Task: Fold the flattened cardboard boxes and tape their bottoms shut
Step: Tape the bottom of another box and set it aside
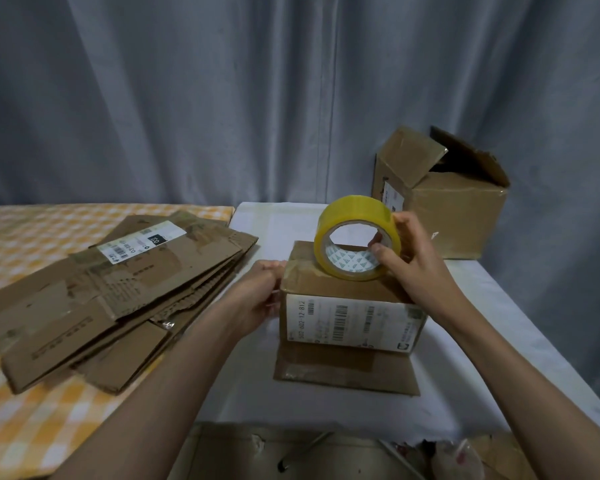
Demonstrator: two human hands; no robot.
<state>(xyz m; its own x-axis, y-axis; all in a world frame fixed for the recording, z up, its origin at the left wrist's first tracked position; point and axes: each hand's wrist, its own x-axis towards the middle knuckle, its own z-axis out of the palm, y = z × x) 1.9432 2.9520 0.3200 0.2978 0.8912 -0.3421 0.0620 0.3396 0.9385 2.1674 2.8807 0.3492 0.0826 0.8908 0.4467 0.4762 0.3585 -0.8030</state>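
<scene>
Taping a folded box on the white tabletop [465,341]

The small cardboard box [350,320] stands mid-tabletop on its splayed flaps, label side facing the camera. The right hand [409,258] holds the yellow tape roll [357,237] upright on the box's top face — thumb inside the core, fingers curled over the outer rim. The left hand [262,289] sits at the box's left upper edge, its grip curled and seemingly pinching the tape end, though blur hides the strip. Flattened boxes [118,289] lie stacked on the yellow checked cloth [25,410] to the left — a larger open-topped box [444,206] stands behind, at the right.
</scene>
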